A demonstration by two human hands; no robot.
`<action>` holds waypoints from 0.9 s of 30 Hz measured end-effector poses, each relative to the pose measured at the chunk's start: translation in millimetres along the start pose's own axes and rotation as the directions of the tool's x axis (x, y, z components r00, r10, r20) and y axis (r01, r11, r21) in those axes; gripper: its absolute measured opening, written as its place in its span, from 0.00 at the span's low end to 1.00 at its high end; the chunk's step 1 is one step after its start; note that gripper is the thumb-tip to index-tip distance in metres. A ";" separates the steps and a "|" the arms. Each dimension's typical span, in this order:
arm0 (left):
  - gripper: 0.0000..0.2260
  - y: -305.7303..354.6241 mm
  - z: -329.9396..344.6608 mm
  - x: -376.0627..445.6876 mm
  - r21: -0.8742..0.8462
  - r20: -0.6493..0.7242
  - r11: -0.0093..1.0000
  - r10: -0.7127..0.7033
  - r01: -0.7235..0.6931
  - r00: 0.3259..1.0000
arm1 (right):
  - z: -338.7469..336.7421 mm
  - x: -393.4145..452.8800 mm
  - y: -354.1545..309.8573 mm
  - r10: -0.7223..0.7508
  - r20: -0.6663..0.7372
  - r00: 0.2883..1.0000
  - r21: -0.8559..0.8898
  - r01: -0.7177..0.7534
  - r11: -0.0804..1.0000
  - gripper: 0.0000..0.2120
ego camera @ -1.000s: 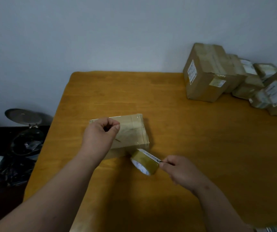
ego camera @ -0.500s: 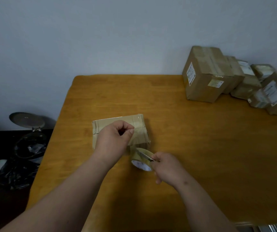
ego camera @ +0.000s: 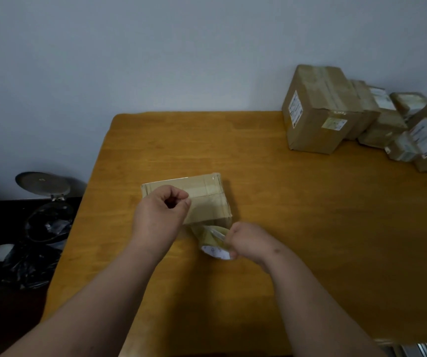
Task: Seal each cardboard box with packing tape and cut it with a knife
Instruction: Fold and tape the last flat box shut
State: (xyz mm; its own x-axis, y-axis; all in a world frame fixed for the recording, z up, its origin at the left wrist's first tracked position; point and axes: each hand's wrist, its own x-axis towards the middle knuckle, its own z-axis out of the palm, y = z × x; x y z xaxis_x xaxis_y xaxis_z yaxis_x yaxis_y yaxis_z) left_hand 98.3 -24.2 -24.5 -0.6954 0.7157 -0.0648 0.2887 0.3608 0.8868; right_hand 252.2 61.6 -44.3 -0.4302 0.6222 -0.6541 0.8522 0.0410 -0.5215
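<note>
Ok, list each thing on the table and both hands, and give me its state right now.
Cardboard box: lying flat, flaps closed, tape across the top.
Tape roll: tilted, at the box's near side.
Left hand: over the box, fingertips pinched together.
Right hand: fingers curled, against the tape roll.
Stacked boxes: closed, taped, at the table's far right.

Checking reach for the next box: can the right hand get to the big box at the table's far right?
Probably not yet: the right hand is busy at the tape roll, though the table between looks bare up to the big box.
</note>
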 end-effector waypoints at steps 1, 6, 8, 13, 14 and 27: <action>0.06 -3.7 -3.3 1.5 -0.012 -0.025 1.000 -0.011 0.010 1.000 | -0.9 0.1 -0.1 0.010 0.001 1.000 0.040 -0.010 0.999 0.07; 0.05 -16.8 -13.8 6.0 -0.029 -0.103 0.998 -0.059 0.056 0.993 | 1.7 -0.5 -3.6 -0.094 -0.027 0.995 0.041 0.095 0.995 0.08; 0.05 -18.8 -13.8 6.5 -0.027 -0.110 0.998 -0.067 0.064 0.992 | 3.8 1.1 -7.2 -0.154 -0.023 0.988 0.001 0.154 0.988 0.08; 0.05 -22.7 -14.5 7.3 -0.039 -0.114 0.996 -0.087 0.083 0.990 | 7.5 8.8 -10.0 -0.235 -0.035 0.971 0.143 0.238 0.961 0.07; 0.05 -24.2 -15.8 7.4 -0.040 -0.121 0.995 -0.092 0.087 0.988 | 8.2 11.0 -8.7 -0.230 -0.011 0.973 0.240 0.226 0.944 0.07; 0.06 -39.6 -22.5 8.4 -0.072 -0.170 0.985 -0.169 0.159 0.971 | 9.9 19.6 15.7 -0.133 0.004 0.991 0.441 0.118 0.890 0.04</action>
State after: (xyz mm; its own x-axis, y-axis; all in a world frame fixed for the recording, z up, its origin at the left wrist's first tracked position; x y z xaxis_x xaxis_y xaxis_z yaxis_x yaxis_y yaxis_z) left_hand 66.2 -45.9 -49.9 -0.8356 0.5324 -0.1351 0.1263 0.4255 0.8961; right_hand 254.2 66.6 -70.8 -0.5411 0.6084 -0.5806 0.5761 -0.2348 -0.7829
